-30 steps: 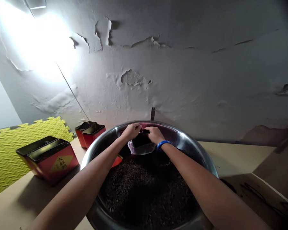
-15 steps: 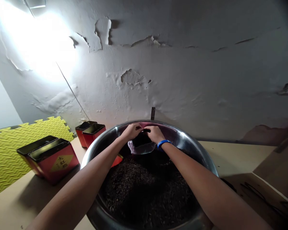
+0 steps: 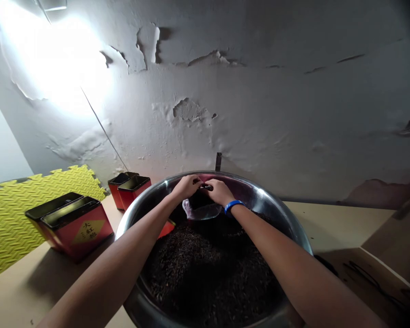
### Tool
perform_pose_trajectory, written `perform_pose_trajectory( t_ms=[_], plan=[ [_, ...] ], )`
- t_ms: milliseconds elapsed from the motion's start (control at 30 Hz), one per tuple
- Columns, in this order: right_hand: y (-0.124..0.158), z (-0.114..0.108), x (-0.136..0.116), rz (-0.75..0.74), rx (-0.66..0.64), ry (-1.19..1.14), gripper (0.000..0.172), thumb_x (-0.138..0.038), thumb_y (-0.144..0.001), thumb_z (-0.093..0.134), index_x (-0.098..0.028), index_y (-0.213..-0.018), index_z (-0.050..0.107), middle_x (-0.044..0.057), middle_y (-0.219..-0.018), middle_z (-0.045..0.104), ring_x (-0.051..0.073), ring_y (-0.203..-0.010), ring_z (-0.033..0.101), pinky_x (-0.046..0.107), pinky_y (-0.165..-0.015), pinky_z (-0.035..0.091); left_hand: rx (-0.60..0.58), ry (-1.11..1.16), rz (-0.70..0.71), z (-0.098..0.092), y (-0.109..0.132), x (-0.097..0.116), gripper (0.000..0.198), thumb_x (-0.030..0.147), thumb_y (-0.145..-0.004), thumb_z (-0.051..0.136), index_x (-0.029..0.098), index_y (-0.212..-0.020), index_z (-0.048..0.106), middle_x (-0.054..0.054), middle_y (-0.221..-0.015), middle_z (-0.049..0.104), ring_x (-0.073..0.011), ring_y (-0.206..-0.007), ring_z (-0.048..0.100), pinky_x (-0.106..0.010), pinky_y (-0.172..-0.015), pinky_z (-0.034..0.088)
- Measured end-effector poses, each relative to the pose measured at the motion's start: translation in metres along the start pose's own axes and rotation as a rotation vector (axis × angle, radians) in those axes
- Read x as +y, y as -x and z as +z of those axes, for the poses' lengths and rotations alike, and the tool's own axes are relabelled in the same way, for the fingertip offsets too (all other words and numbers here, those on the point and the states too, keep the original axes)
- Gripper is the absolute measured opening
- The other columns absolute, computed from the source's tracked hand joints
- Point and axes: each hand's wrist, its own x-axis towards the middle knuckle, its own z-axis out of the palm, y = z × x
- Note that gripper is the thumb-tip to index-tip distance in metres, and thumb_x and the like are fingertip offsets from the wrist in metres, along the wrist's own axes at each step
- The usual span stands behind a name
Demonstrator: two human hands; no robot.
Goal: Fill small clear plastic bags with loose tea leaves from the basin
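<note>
A clear plastic bag (image 3: 205, 212) with dark contents hangs in the far part of a large steel bowl (image 3: 302, 232). My left hand (image 3: 187, 187) and my right hand (image 3: 220, 191) are nearly touching, each with fingers pinched on the bag's top edge. A blue band (image 3: 233, 206) circles my right wrist. Dark loose leaves (image 3: 191, 269) fill the bowl beneath my forearms. Beside my left forearm, a red object (image 3: 166, 228) lies partly hidden on the leaves.
Red tins with black rims (image 3: 85, 225) stand left of the bowl, with smaller red tins (image 3: 135, 189) behind. A yellow foam mat (image 3: 7, 223) is at far left, a cardboard box (image 3: 399, 241) at right. Behind rises a peeling wall (image 3: 276, 114).
Both hands stay pinched at the bag's top, with only slight finger movement. The whole view has shifted very slightly.
</note>
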Motion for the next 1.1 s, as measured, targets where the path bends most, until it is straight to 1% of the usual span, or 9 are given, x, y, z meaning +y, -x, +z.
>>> perform_pose_trajectory(
  t_ms=[133,233,333,467,567,633,733,867,1100],
  plan=[
    [-0.001,0.0015,-0.0005,-0.051,0.069,-0.063,0.028,-0.035,-0.078,0.051,-0.017,-0.096,0.062,0.005,-0.097,0.062,0.014,-0.088,0.055,0.022,-0.078,0.039,0.006,0.013,0.011,-0.0005,-0.0003,-0.0013,0.021,0.029,-0.076,0.048,0.016,-0.079,0.064,-0.002,-0.069,0.063,-0.013,-0.062,0.054,-0.021,-0.055,0.037],
    [-0.0017,0.0014,-0.0009,-0.061,0.093,-0.062,0.024,-0.027,-0.082,0.045,-0.017,-0.093,0.063,0.005,-0.096,0.062,0.014,-0.088,0.055,0.022,-0.08,0.039,0.009,0.011,0.015,-0.0015,-0.0002,-0.0012,0.021,0.029,-0.076,0.048,0.016,-0.077,0.064,-0.002,-0.069,0.063,-0.0127,-0.061,0.054,-0.021,-0.055,0.037],
    [-0.002,0.0009,-0.0005,-0.06,0.094,-0.037,0.022,-0.022,-0.081,0.044,-0.018,-0.09,0.064,0.004,-0.092,0.063,0.014,-0.085,0.055,0.022,-0.078,0.039,0.008,0.001,0.02,-0.0028,-0.0001,0.0002,0.02,0.028,-0.076,0.048,0.015,-0.076,0.063,-0.002,-0.07,0.063,-0.0126,-0.062,0.054,-0.021,-0.057,0.037],
    [-0.0017,0.0007,0.0008,-0.034,0.091,-0.028,0.02,-0.023,-0.08,0.046,-0.02,-0.087,0.064,0.004,-0.088,0.063,0.014,-0.082,0.055,0.021,-0.074,0.039,-0.001,0.012,0.038,-0.0033,-0.0001,0.0023,0.016,0.024,-0.075,0.049,0.015,-0.076,0.063,-0.002,-0.072,0.064,-0.0129,-0.065,0.055,-0.021,-0.059,0.038],
    [-0.0015,0.0005,0.0011,-0.001,0.095,-0.028,0.018,-0.022,-0.078,0.048,-0.02,-0.084,0.064,0.003,-0.087,0.063,0.014,-0.08,0.056,0.021,-0.073,0.039,-0.01,0.039,0.055,-0.0026,-0.0004,0.0025,0.016,0.023,-0.074,0.049,0.015,-0.076,0.063,-0.002,-0.072,0.063,-0.0127,-0.064,0.054,-0.021,-0.059,0.039],
    [-0.0015,0.0004,0.0011,0.002,0.1,-0.036,0.017,-0.021,-0.078,0.048,-0.02,-0.084,0.064,0.004,-0.086,0.063,0.014,-0.079,0.056,0.022,-0.071,0.04,-0.021,0.073,0.043,-0.0016,-0.0011,0.0017,0.018,0.024,-0.074,0.048,0.014,-0.077,0.063,-0.002,-0.07,0.063,-0.0124,-0.063,0.054,-0.021,-0.058,0.039],
    [-0.0019,0.0006,0.0017,-0.035,0.123,-0.06,0.018,-0.018,-0.077,0.048,-0.019,-0.084,0.064,0.004,-0.084,0.063,0.014,-0.076,0.056,0.022,-0.069,0.04,-0.04,0.139,0.009,0.0009,-0.0029,-0.0011,0.02,0.026,-0.075,0.047,0.012,-0.075,0.062,-0.002,-0.066,0.061,-0.0115,-0.059,0.052,-0.02,-0.053,0.038],
    [-0.0027,0.0013,0.0031,-0.08,0.168,-0.097,0.018,-0.015,-0.076,0.049,-0.02,-0.084,0.065,0.003,-0.083,0.063,0.013,-0.074,0.056,0.023,-0.071,0.041,-0.084,0.269,-0.033,0.0048,-0.0054,-0.0054,0.023,0.03,-0.076,0.045,0.011,-0.073,0.058,-0.001,-0.06,0.057,-0.0105,-0.053,0.049,-0.02,-0.048,0.038],
    [-0.0024,0.0,0.0017,-0.115,0.175,-0.119,0.018,-0.015,-0.077,0.049,-0.018,-0.084,0.065,0.003,-0.083,0.064,0.013,-0.076,0.056,0.023,-0.072,0.041,-0.179,0.42,-0.077,0.002,-0.0047,-0.0041,0.026,0.033,-0.076,0.045,0.011,-0.075,0.056,-0.002,-0.065,0.056,-0.01,-0.054,0.049,-0.02,-0.048,0.04]
  ],
)
